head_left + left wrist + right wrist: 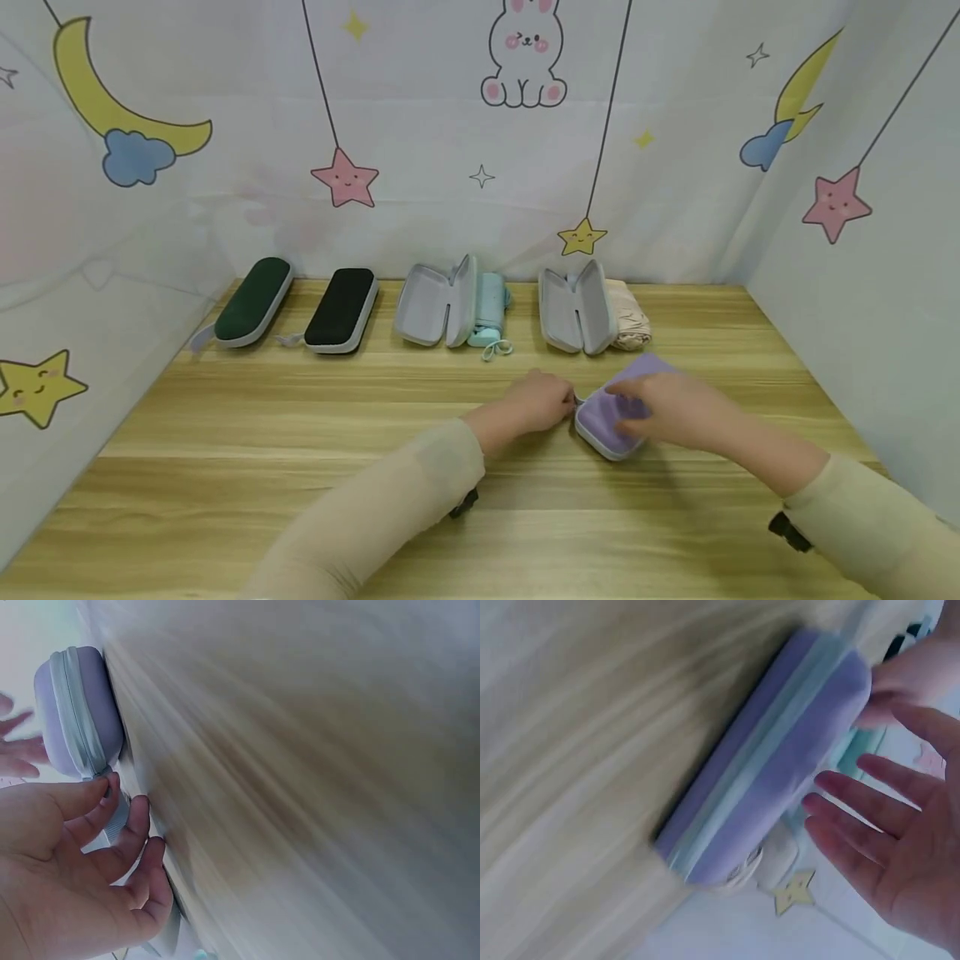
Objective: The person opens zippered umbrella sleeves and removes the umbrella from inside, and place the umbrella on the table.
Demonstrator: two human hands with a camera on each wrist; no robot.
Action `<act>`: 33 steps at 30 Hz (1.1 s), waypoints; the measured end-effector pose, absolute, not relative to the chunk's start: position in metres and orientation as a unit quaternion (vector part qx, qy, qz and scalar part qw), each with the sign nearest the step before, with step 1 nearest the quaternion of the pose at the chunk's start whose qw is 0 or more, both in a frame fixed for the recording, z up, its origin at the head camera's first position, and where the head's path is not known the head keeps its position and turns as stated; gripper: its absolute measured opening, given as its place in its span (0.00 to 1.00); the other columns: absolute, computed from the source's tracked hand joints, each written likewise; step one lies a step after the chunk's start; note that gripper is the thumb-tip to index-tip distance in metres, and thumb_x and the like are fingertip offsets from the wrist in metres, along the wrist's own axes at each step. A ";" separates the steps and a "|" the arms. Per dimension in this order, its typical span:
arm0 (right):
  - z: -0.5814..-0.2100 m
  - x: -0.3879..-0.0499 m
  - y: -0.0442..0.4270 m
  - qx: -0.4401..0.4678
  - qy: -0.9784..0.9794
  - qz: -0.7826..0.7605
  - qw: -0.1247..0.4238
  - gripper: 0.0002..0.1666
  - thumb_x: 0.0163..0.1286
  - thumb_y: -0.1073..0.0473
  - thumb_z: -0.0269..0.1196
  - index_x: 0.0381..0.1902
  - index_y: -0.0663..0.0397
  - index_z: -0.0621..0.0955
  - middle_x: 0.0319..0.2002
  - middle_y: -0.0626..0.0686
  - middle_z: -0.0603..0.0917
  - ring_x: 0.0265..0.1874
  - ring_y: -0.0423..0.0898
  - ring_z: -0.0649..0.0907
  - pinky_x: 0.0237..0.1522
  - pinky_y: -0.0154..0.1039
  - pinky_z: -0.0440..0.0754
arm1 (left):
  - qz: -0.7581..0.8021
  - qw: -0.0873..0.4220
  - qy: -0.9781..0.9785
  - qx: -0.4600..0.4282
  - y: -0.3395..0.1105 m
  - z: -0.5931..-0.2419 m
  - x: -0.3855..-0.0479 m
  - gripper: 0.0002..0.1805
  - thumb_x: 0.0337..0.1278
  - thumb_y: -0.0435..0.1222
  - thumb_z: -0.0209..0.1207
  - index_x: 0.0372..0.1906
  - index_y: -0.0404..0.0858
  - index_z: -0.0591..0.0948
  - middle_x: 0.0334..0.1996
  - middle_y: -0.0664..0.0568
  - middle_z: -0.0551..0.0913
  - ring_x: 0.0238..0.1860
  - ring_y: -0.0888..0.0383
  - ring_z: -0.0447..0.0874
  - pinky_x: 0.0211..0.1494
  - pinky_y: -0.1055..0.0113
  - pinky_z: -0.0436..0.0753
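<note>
A purple zippered hard case (600, 417) with a pale grey zipper band lies closed on the table, right of the middle. At its left end, my left hand (536, 402) pinches the zipper pull (103, 780) between thumb and index finger; the other fingers are loosely bent. A grey ribbed strap (117, 819) shows behind those fingers in the left wrist view. Over the top of the case hovers my right hand (671, 408), its fingers spread and relaxed. In the right wrist view, the right fingers (862, 817) appear apart from the case's side.
Along the back stand a green case (255, 300), a black case (341, 307) and two opened grey-lined cases (423, 308) (562, 308). A folded teal umbrella (491, 304) and a beige folded bundle (628, 317) lie beside the opened ones. Printed cloth walls (420, 100) enclose the wooden table (300, 450).
</note>
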State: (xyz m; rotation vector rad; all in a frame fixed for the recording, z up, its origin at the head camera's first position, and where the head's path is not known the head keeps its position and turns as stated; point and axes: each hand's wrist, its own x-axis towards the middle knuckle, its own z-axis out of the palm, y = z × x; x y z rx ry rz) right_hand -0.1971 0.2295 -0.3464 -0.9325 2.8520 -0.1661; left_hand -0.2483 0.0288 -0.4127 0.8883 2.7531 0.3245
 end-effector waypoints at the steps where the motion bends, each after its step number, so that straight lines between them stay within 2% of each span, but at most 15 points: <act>1: -0.345 -0.201 0.233 -0.316 0.943 -0.063 0.083 0.29 0.59 0.55 0.70 0.58 0.59 0.80 0.47 0.55 0.84 0.44 0.51 0.83 0.43 0.48 0.81 | 0.110 0.115 0.940 0.303 0.026 -0.413 -0.249 0.10 0.71 0.41 0.53 0.38 0.46 0.85 0.34 0.62 0.83 0.34 0.62 0.75 0.54 0.66 0.69; 3: -0.344 -0.209 0.242 -0.336 0.933 -0.074 0.107 0.34 0.56 0.60 0.71 0.61 0.63 0.76 0.58 0.62 0.78 0.57 0.61 0.76 0.53 0.56 0.76 | 0.111 0.112 0.941 0.300 0.022 -0.414 -0.250 0.10 0.70 0.41 0.54 0.39 0.46 0.85 0.35 0.62 0.84 0.35 0.61 0.76 0.53 0.65 0.70; 6: -0.346 -0.221 0.255 -0.359 0.922 -0.072 0.130 0.43 0.48 0.69 0.71 0.65 0.65 0.72 0.65 0.68 0.69 0.63 0.67 0.69 0.56 0.60 0.72 | 0.113 0.117 0.941 0.296 0.016 -0.413 -0.252 0.10 0.70 0.41 0.54 0.40 0.46 0.86 0.37 0.61 0.85 0.36 0.61 0.75 0.52 0.65 0.70; 9: -0.350 -0.232 0.264 -0.364 0.920 -0.053 0.132 0.48 0.43 0.72 0.73 0.66 0.65 0.70 0.66 0.69 0.67 0.63 0.69 0.67 0.57 0.62 0.71 | 0.108 0.121 0.939 0.303 0.011 -0.411 -0.252 0.11 0.71 0.41 0.54 0.42 0.45 0.86 0.41 0.61 0.85 0.38 0.62 0.77 0.57 0.65 0.69; 12: -0.355 -0.241 0.268 -0.375 0.919 -0.040 0.117 0.47 0.43 0.73 0.75 0.65 0.66 0.71 0.65 0.69 0.68 0.63 0.69 0.68 0.58 0.62 0.70 | 0.100 0.120 0.936 0.314 0.007 -0.411 -0.253 0.12 0.71 0.41 0.53 0.44 0.45 0.87 0.45 0.61 0.85 0.41 0.63 0.80 0.62 0.63 0.67; 15: -0.357 -0.250 0.269 -0.381 0.917 -0.041 0.111 0.46 0.43 0.76 0.73 0.64 0.67 0.71 0.64 0.69 0.70 0.62 0.69 0.69 0.59 0.62 0.69 | 0.097 0.120 0.935 0.319 0.003 -0.412 -0.253 0.12 0.72 0.41 0.53 0.44 0.44 0.87 0.44 0.61 0.85 0.41 0.63 0.80 0.64 0.61 0.65; 18: -0.359 -0.257 0.268 -0.383 0.916 -0.047 0.107 0.44 0.44 0.81 0.68 0.64 0.68 0.72 0.61 0.68 0.74 0.60 0.67 0.72 0.59 0.61 0.69 | 0.100 0.123 0.935 0.317 -0.001 -0.411 -0.252 0.12 0.72 0.41 0.53 0.40 0.45 0.87 0.39 0.61 0.85 0.37 0.63 0.79 0.67 0.59 0.64; 21: -0.361 -0.262 0.267 -0.378 0.918 -0.050 0.109 0.42 0.45 0.82 0.66 0.63 0.67 0.73 0.58 0.66 0.76 0.58 0.65 0.74 0.58 0.59 0.70 | 0.108 0.130 0.935 0.313 -0.006 -0.410 -0.252 0.13 0.72 0.41 0.53 0.33 0.45 0.85 0.32 0.60 0.83 0.32 0.62 0.77 0.58 0.59 0.73; 22: -0.361 -0.263 0.267 -0.374 0.919 -0.051 0.114 0.41 0.46 0.82 0.67 0.62 0.66 0.73 0.58 0.65 0.77 0.58 0.65 0.74 0.58 0.59 0.71 | 0.112 0.133 0.934 0.313 -0.008 -0.409 -0.252 0.14 0.72 0.41 0.53 0.30 0.45 0.84 0.30 0.60 0.82 0.31 0.61 0.76 0.52 0.60 0.75; 25: -0.360 -0.264 0.264 -0.361 0.922 -0.047 0.130 0.40 0.48 0.79 0.69 0.63 0.65 0.74 0.58 0.64 0.77 0.58 0.64 0.75 0.58 0.59 0.71 | 0.115 0.138 0.931 0.317 -0.014 -0.409 -0.251 0.16 0.71 0.40 0.53 0.24 0.45 0.80 0.25 0.58 0.78 0.27 0.59 0.73 0.36 0.63 0.75; 28: -0.359 -0.264 0.262 -0.348 0.927 -0.038 0.134 0.40 0.48 0.77 0.71 0.63 0.64 0.74 0.58 0.64 0.78 0.58 0.64 0.75 0.57 0.58 0.72 | 0.116 0.142 0.928 0.323 -0.020 -0.409 -0.249 0.17 0.70 0.39 0.53 0.22 0.46 0.79 0.25 0.59 0.77 0.27 0.60 0.73 0.36 0.65 0.74; 33: -0.360 -0.261 0.255 -0.356 0.929 -0.007 0.104 0.39 0.45 0.72 0.76 0.59 0.62 0.78 0.53 0.61 0.81 0.53 0.61 0.78 0.54 0.56 0.75 | 0.121 0.146 0.927 0.325 -0.030 -0.407 -0.246 0.16 0.70 0.39 0.54 0.23 0.47 0.82 0.26 0.60 0.78 0.29 0.60 0.74 0.38 0.63 0.75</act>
